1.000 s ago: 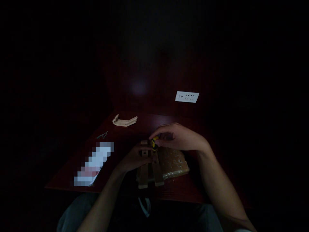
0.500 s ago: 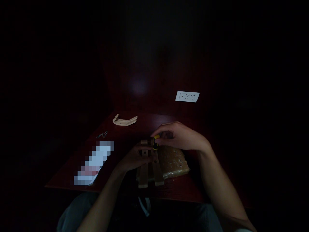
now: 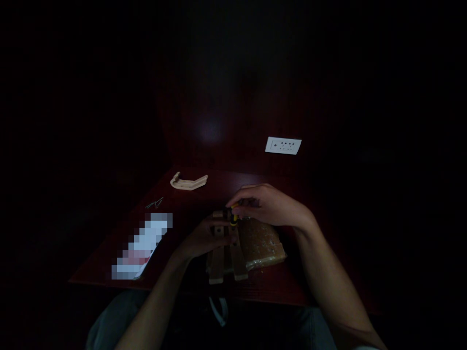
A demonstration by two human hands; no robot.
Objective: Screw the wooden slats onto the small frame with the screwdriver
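Observation:
Two wooden strips with holes, a left strip (image 3: 217, 265) and a right strip (image 3: 238, 262), lie side by side on a brown block wrapped in clear film (image 3: 262, 243). My left hand (image 3: 204, 238) grips across the strips, its thumb and fingers closed around them. Above the right strip, my right hand (image 3: 262, 206) pinches a small yellow and black screwdriver (image 3: 234, 219) held upright. The screwdriver's tip is hidden, and the dim light obscures where it meets the wood.
A curved pale wooden piece (image 3: 188, 183) lies at the back left of the dark red table (image 3: 189, 211). Several screws (image 3: 154, 203) rest nearer, beside a blurred-out white rectangular item (image 3: 146, 248). A white socket panel (image 3: 283, 145) is on the back wall.
My right hand and the screwdriver have shifted very slightly left, with the fingers turned a little around the handle. My left hand and the wooden strips stay put.

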